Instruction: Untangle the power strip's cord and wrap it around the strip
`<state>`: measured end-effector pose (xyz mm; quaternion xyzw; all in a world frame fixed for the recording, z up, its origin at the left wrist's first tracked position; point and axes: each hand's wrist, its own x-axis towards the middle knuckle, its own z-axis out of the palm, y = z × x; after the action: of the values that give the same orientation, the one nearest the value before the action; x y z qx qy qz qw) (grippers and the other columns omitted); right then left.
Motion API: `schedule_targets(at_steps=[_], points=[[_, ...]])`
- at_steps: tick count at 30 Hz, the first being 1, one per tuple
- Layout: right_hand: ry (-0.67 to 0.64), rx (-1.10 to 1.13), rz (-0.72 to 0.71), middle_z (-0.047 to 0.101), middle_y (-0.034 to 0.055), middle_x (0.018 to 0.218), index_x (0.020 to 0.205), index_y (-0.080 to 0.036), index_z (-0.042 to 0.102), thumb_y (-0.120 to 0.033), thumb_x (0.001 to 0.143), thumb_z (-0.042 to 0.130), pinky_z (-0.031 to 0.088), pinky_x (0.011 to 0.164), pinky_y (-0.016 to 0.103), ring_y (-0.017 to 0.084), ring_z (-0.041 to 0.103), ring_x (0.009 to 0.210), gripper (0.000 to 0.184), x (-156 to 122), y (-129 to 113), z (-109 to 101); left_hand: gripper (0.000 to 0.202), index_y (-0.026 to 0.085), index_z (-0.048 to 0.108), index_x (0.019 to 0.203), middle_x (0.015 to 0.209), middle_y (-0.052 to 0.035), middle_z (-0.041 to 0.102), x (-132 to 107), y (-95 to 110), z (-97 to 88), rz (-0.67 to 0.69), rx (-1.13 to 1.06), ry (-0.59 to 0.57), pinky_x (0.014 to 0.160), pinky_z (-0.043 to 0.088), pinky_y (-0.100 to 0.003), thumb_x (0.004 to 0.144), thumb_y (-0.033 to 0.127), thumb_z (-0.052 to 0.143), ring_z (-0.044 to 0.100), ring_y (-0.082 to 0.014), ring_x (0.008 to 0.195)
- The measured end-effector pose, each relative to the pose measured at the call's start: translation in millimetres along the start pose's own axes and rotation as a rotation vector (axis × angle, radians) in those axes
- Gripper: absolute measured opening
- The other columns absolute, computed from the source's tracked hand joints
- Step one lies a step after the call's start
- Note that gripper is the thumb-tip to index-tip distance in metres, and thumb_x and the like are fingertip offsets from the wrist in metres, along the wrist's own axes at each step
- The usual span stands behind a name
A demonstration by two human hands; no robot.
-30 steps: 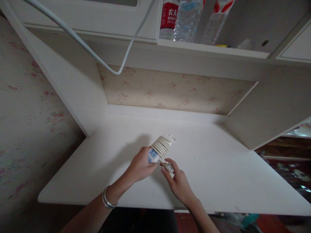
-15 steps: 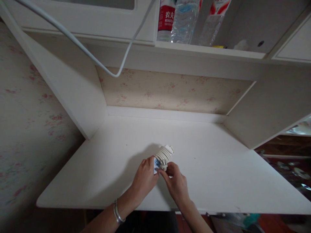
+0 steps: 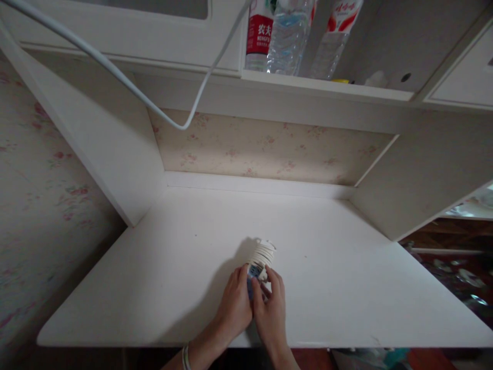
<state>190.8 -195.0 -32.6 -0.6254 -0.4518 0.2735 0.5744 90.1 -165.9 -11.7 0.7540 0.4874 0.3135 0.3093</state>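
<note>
A white power strip (image 3: 261,256) with its cord wound round it in tight coils stands tilted on the white desk top (image 3: 331,288), its blue-and-white socket end toward me. My left hand (image 3: 234,308) grips that near end, fingers curled round it. My right hand (image 3: 270,308) is pressed against it from the right, thumb and fingers closed on the small white plug (image 3: 263,276) held against the strip. A silver bangle (image 3: 186,356) sits on my left wrist.
A white cable (image 3: 127,85) hangs in a loop from above. On the shelf (image 3: 327,86) overhead stand plastic water bottles (image 3: 287,36), one with a red label (image 3: 260,33). White side panels close the desk in left and right; flowered wallpaper lies behind.
Both hands drew closer to me and together. The strip came down from the air toward the desk, and my right hand brought the loose plug against the wound strip.
</note>
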Motion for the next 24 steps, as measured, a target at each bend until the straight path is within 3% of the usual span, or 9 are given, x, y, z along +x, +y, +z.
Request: schedule_targets(at_steps=[5, 11, 15, 19, 24], points=[[0.015, 0.069, 0.088, 0.043, 0.0129, 0.135, 0.133, -0.025, 0.038, -0.044, 0.084, 0.057, 0.049, 0.097, 0.043, 0.027, 0.045, 0.124, 0.056, 3, -5, -1, 0.057, 0.021, 0.036, 0.136, 0.124, -0.0131, 0.054, 1, 6, 3.7, 0.073, -0.169, 0.026, 0.097, 0.047, -0.042, 0.082, 0.009, 0.046, 0.054, -0.0221, 0.113], [0.079, 0.126, 0.284, 0.054, 0.0108, 0.128, 0.133, -0.023, 0.037, -0.045, 0.073, 0.068, 0.054, 0.087, 0.037, 0.027, 0.057, 0.112, 0.071, 17, -9, -5, 0.075, 0.016, 0.03, 0.144, 0.145, -0.0146, 0.039, -8, 2, 16.6, 0.032, -0.163, -0.048, 0.113, 0.033, -0.044, 0.073, 0.006, 0.052, 0.035, -0.0252, 0.135], [0.009, 0.222, 0.386, 0.062, 0.0077, 0.117, 0.132, -0.024, 0.038, -0.043, 0.071, 0.071, 0.057, 0.075, 0.034, 0.026, 0.064, 0.099, 0.073, 31, -11, -17, 0.076, 0.019, 0.026, 0.146, 0.151, -0.0125, 0.03, -10, 1, 14.4, 0.055, -0.162, -0.129, 0.115, 0.028, -0.048, 0.077, 0.013, 0.056, 0.027, -0.0268, 0.139], [-0.075, 0.369, 0.446, 0.065, 0.0069, 0.113, 0.126, -0.021, 0.046, -0.04, 0.072, 0.071, 0.057, 0.072, 0.032, 0.024, 0.067, 0.091, 0.062, 57, -10, -36, 0.072, 0.024, 0.023, 0.146, 0.15, -0.0111, 0.034, -6, 2, 3.6, 0.117, -0.206, -0.186, 0.111, 0.034, -0.048, 0.083, 0.023, 0.056, 0.035, -0.0252, 0.135], [0.089, 0.34, 0.329, 0.064, 0.0061, 0.11, 0.119, -0.022, 0.053, -0.034, 0.061, 0.078, 0.053, 0.063, 0.025, 0.019, 0.066, 0.081, 0.064, 121, 5, -70, 0.049, 0.024, 0.04, 0.132, 0.127, -0.011, 0.056, -4, -10, -17.0, -0.013, -0.182, -0.088, 0.092, 0.051, -0.04, 0.084, 0.02, 0.052, 0.058, -0.0201, 0.106]])
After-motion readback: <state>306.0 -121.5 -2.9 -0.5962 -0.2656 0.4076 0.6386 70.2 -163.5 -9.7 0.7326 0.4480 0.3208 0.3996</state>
